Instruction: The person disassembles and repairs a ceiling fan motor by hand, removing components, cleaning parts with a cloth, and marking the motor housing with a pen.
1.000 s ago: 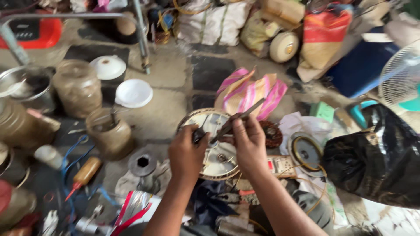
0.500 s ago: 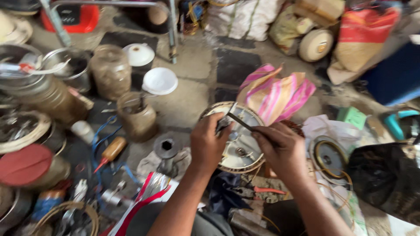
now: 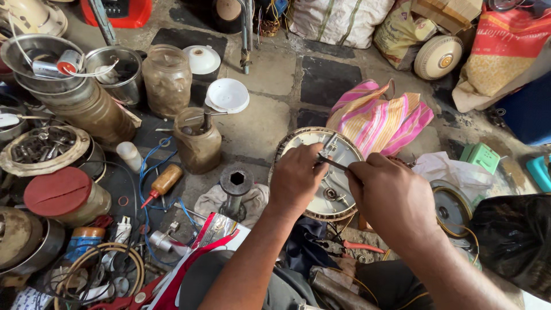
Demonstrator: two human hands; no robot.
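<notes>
Both hands are working over a round cream-coloured metal fan motor cover (image 3: 338, 189) that is lying flat on the concrete floor (image 3: 258, 123), just in front of the person's knees. Left hand (image 3: 295, 179) is resting on the cover's left half, fingers curled together and pinching a small metal part (image 3: 328, 148) near the cover's upper middle. Right hand (image 3: 393, 198) is closing around a thin dark metal tool (image 3: 333, 163), fingers clamped on its shaft, tip pointing left toward the left hand's fingertips. Can't tell what kind of tool tip it is; too small.

Around it:
- Pink-and-yellow striped cloth bag (image 3: 379, 117) is lying just behind the cover, touching its far rim.
- Brown grimy plastic jar (image 3: 197, 140) holding tools is standing to the left, near the cover.
- Black hex socket on a metal stem (image 3: 236, 182) is standing between the jar and the left wrist.
- Small orange oil bottle with red nozzle (image 3: 162, 182) is lying on its side further left.
- White round plastic lid (image 3: 228, 95) is sitting behind the jar.
- Black plastic bag (image 3: 511, 241) is slumping at the far right, well apart from the hands.
- Second round motor housing with yellow wire (image 3: 450, 209) is lying just right of the right hand.
</notes>
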